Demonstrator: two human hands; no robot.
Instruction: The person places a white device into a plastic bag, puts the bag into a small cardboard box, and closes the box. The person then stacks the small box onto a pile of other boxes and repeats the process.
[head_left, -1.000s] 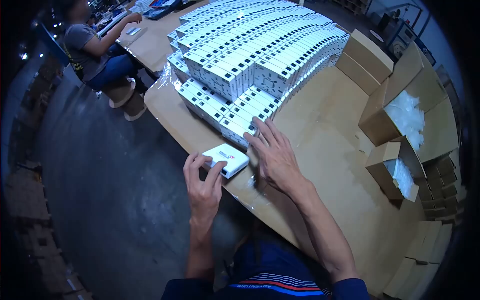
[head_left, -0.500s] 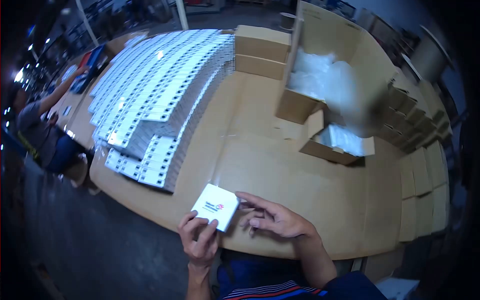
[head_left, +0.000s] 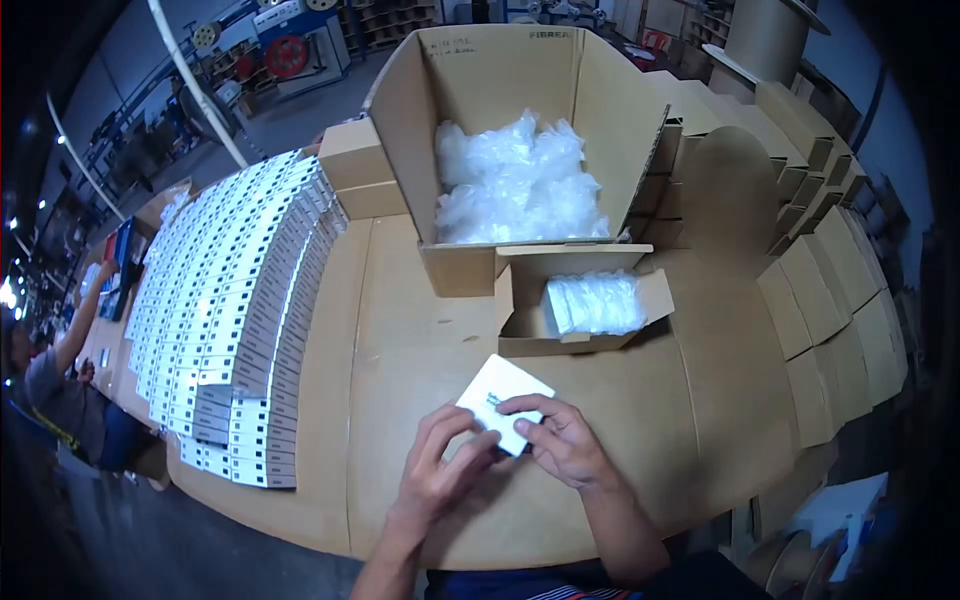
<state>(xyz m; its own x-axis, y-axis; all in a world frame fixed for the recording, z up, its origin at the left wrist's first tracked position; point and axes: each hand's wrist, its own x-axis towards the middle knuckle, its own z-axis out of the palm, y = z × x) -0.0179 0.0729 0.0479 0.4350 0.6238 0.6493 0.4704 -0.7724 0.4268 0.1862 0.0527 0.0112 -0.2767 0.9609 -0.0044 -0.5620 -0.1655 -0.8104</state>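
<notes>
A small flat white box (head_left: 512,378) with printing on its face is between my two hands, tilted above the cardboard-covered table. My left hand (head_left: 438,468) grips its lower left edge, fingers bent. From the right, my right hand (head_left: 568,446) pinches it, thumb and forefinger over the printed face and partly hiding the print. Just beyond stands an open small carton (head_left: 575,345), its flaps out. Inside it lie bubble-wrapped packs (head_left: 598,303), filling the right part of the carton.
Behind the carton a large open cardboard box (head_left: 400,120) holds clear bubble wrap (head_left: 520,185). Stacked white boxes (head_left: 215,310) cover the table's left side. Brown cartons (head_left: 825,280) are piled at right. A co-worker (head_left: 65,390) reaches across at far left.
My view has turned right. The white box has moved toward the small carton, and my right hand has gone from beside it to pinching it.
</notes>
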